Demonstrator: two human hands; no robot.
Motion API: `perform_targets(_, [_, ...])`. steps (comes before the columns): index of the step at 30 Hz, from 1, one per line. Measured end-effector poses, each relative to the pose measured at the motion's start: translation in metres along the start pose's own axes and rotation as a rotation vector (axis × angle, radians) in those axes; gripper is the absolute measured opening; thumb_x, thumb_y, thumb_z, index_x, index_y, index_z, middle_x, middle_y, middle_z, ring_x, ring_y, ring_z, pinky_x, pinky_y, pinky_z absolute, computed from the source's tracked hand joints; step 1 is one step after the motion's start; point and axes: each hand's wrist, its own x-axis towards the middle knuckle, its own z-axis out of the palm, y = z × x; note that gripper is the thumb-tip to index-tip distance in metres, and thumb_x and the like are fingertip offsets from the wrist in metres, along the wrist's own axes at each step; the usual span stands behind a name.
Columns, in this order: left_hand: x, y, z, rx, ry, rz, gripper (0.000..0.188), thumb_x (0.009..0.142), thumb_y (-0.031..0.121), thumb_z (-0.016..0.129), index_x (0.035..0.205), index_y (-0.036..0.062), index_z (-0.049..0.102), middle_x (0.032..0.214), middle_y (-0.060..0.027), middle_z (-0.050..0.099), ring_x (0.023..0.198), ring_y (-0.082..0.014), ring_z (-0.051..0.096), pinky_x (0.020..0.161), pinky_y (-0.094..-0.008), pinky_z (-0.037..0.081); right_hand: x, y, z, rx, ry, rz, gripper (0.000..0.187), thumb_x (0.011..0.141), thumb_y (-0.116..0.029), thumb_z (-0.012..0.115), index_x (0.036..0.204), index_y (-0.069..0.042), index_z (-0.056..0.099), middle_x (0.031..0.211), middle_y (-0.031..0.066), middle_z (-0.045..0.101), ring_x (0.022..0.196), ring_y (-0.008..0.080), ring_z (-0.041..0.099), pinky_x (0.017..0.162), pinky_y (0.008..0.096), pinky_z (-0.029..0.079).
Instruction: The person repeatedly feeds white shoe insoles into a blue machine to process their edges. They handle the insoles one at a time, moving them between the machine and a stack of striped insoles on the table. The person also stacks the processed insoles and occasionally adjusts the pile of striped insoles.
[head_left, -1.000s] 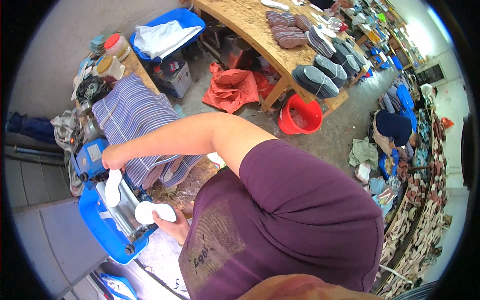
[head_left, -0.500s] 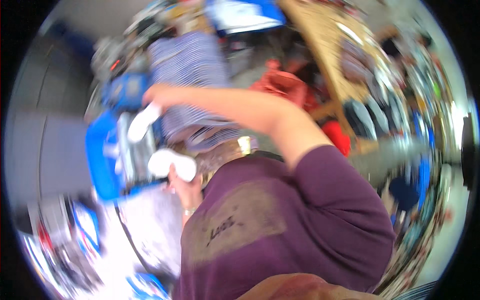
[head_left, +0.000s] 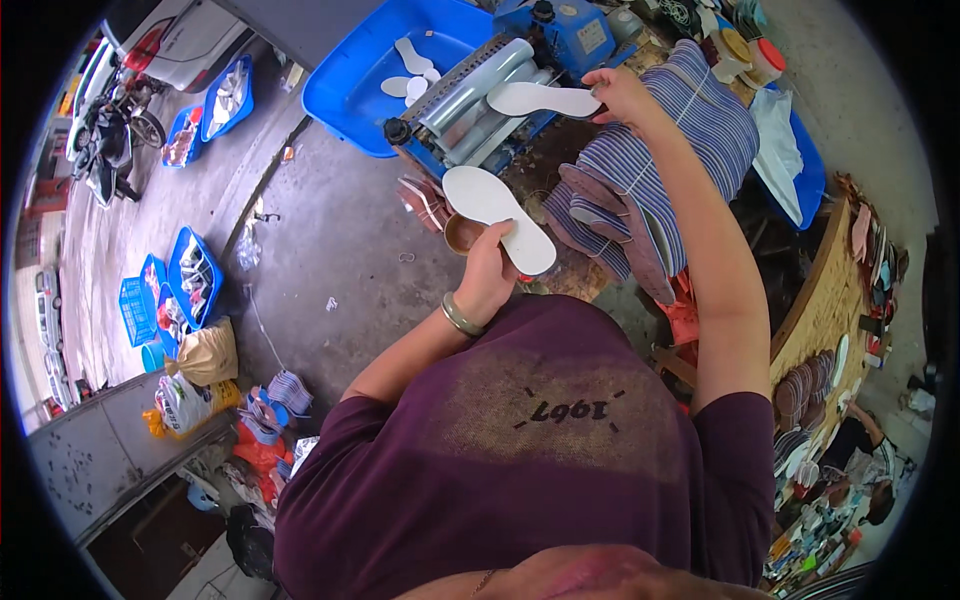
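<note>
Holding by one end looks like the trick here, as far as we can tell. In the upper middle of the frame, the right grip is clamped on one end of the upper insole, which stretches leftward over the silver rollers of the blue machine; we figure that keeps fingers off the metal. Nearer the centre, the left grip is closed on the bottom half of the lower insole, thumb on top, probably to leave the rest free. The blue tub sits left of the rollers with a few white cutouts inside, maybe so loose pieces land together. The striped stack on the right looks tied, likely against sliding.

What we can't make out: whether the upper insole actually touches the rollers. Most of the left grip's fingers are tucked under the lower insole, which also covers part of a brown bowl. The counter by the machine barely shows, and the clutter at lower right is too small for us to name.
</note>
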Motion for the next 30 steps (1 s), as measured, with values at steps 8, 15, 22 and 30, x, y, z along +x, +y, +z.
perform_targets(8, [-0.007,0.005,0.006,0.036,-0.042,-0.034,0.03,0.091,0.013,0.052,0.117,-0.0005,0.047,0.109,-0.0098,0.059,0.101,-0.0237,0.061,0.088,-0.0375,0.051,0.008,0.016,0.031,-0.339,-0.137,0.08,0.044,0.085,0.001,0.052,0.128,-0.004,0.054,0.11,0.0153,0.062,0.094,0.0239,0.064,0.073,0.0326,0.054])
perform_targets(15, [0.014,-0.001,-0.002,0.071,-0.179,-0.038,0.026,0.091,0.014,0.053,0.112,-0.0004,0.052,0.105,-0.0089,0.06,0.097,-0.0222,0.061,0.087,-0.0364,0.05,-0.048,0.008,0.012,-0.418,-0.059,-0.286,0.042,0.083,-0.006,0.059,0.125,-0.005,0.057,0.114,0.0146,0.065,0.104,0.0244,0.062,0.089,0.0336,0.049])
perform_targets(22, [-0.004,0.01,0.035,0.294,-0.375,-0.082,0.032,0.094,0.03,0.051,0.116,0.0072,0.054,0.113,-0.008,0.062,0.107,-0.0237,0.058,0.092,-0.0416,0.046,-0.142,0.024,0.016,-0.195,-0.234,-0.407,0.044,0.078,-0.031,0.065,0.112,-0.004,0.064,0.101,0.0178,0.068,0.092,0.0294,0.066,0.078,0.0407,0.05])
perform_targets(30, [0.011,-0.035,0.106,0.423,-0.878,-0.228,0.046,0.097,0.034,0.049,0.123,-0.0048,0.047,0.12,-0.0145,0.057,0.107,-0.0217,0.057,0.089,-0.0323,0.047,-0.219,0.048,-0.025,-0.391,0.167,-0.26,0.041,0.073,-0.026,0.067,0.11,-0.007,0.067,0.097,0.0153,0.068,0.09,0.032,0.064,0.075,0.0434,0.05])
